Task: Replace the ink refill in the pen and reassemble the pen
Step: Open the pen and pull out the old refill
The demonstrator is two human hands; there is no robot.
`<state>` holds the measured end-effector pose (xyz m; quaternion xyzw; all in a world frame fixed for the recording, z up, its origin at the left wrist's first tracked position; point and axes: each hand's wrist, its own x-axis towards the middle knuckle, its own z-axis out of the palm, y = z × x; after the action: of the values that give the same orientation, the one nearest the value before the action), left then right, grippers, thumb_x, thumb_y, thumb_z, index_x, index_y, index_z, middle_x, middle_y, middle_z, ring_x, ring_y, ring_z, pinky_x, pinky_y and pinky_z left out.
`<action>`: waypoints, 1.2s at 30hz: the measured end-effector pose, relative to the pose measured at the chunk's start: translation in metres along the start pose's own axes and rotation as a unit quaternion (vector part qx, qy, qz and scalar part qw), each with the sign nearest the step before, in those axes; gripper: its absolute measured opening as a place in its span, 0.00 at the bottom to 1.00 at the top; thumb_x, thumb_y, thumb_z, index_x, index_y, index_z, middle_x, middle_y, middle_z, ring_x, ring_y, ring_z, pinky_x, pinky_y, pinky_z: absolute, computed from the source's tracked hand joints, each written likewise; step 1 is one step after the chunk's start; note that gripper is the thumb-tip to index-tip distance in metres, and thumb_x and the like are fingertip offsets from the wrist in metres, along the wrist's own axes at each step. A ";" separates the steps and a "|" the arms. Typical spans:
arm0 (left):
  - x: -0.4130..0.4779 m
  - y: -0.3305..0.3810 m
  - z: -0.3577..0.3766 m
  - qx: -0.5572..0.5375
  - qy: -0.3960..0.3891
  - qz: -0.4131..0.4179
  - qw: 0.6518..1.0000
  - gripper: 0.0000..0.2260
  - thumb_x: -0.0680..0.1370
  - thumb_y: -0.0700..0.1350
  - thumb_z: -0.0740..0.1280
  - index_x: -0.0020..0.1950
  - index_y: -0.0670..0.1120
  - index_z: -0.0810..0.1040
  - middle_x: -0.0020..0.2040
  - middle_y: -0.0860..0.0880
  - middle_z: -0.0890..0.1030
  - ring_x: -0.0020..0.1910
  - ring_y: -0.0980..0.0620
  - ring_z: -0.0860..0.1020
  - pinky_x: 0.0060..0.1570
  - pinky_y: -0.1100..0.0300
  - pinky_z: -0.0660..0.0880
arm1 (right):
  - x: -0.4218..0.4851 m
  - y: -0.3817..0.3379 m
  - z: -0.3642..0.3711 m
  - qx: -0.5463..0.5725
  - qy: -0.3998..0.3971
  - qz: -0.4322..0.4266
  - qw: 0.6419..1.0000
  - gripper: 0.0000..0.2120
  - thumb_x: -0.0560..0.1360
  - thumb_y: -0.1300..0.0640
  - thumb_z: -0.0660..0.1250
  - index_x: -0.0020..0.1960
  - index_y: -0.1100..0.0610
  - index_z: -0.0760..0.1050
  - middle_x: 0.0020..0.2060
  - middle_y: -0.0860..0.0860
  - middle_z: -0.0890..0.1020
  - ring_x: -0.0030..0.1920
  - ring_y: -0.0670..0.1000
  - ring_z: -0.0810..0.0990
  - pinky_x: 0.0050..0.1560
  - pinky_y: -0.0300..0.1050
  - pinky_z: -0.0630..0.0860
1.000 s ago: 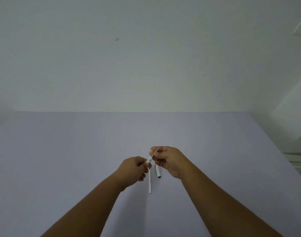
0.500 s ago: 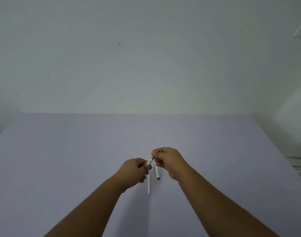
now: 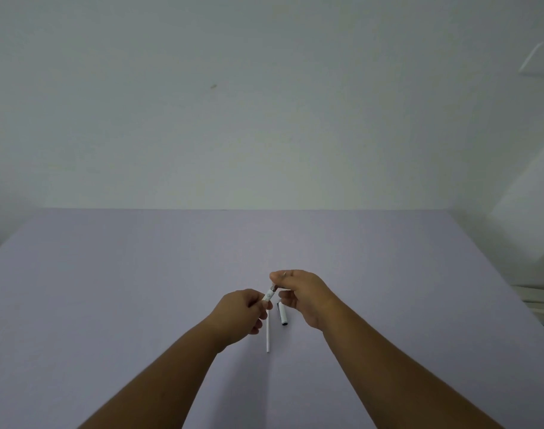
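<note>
A white pen barrel point(image 3: 269, 295) is held above the lilac table point(image 3: 109, 289), tilted up to the right. My left hand point(image 3: 239, 315) grips its lower end. My right hand point(image 3: 301, 292) pinches the dark tip section at its upper end. Below the hands, a thin white refill point(image 3: 267, 334) lies on the table, pointing toward me. Right beside it lies a short white pen cap point(image 3: 282, 314) with a dark end. Most of the barrel is hidden inside my left fist.
A plain pale wall rises behind the table's far edge. Past the table's right edge sit some pale items point(image 3: 543, 305), too blurred to name.
Both hands have stayed at the pen with small finger shifts at the tip. The view has tilted slightly. The refill and cap on the table have not moved.
</note>
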<state>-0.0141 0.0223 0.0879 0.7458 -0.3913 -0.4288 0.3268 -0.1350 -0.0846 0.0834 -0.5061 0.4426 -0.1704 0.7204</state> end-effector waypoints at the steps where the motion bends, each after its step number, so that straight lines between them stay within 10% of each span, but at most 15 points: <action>1: 0.000 0.001 0.000 0.001 -0.001 0.001 1.000 0.10 0.80 0.46 0.60 0.43 0.51 0.79 0.38 0.52 0.80 0.32 0.58 0.78 0.30 0.71 0.75 | -0.002 0.000 0.000 -0.013 0.013 0.005 1.000 0.12 0.71 0.53 0.72 0.50 0.58 0.80 0.44 0.54 0.80 0.42 0.50 0.75 0.47 0.44 0.77; 6: -0.003 0.003 -0.001 -0.001 -0.005 0.004 1.000 0.09 0.80 0.45 0.60 0.46 0.49 0.79 0.38 0.51 0.80 0.33 0.57 0.78 0.32 0.69 0.76 | -0.006 -0.001 -0.003 0.029 -0.017 -0.035 0.999 0.09 0.74 0.66 0.64 0.49 0.56 0.80 0.43 0.53 0.83 0.43 0.49 0.80 0.42 0.39 0.76; 11: -0.005 0.006 0.001 0.005 -0.002 0.010 1.000 0.10 0.80 0.45 0.59 0.49 0.47 0.80 0.39 0.51 0.80 0.34 0.56 0.78 0.35 0.67 0.77 | -0.010 -0.003 0.000 0.009 0.012 -0.001 1.000 0.08 0.71 0.54 0.72 0.46 0.57 0.80 0.42 0.54 0.79 0.38 0.50 0.74 0.44 0.42 0.77; 36: -0.003 0.012 0.000 -0.139 -0.059 -0.014 0.988 0.13 0.80 0.41 0.59 0.58 0.57 0.73 0.42 0.45 0.80 0.33 0.53 0.79 0.37 0.61 0.81 | 0.001 -0.014 -0.001 0.053 0.013 -0.084 0.995 0.12 0.77 0.65 0.60 0.49 0.53 0.79 0.44 0.51 0.84 0.46 0.48 0.80 0.47 0.40 0.76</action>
<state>-0.0182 0.0194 0.0987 0.6716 -0.3364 -0.5270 0.3976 -0.1324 -0.0918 0.0952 -0.5002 0.3977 -0.2604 0.7238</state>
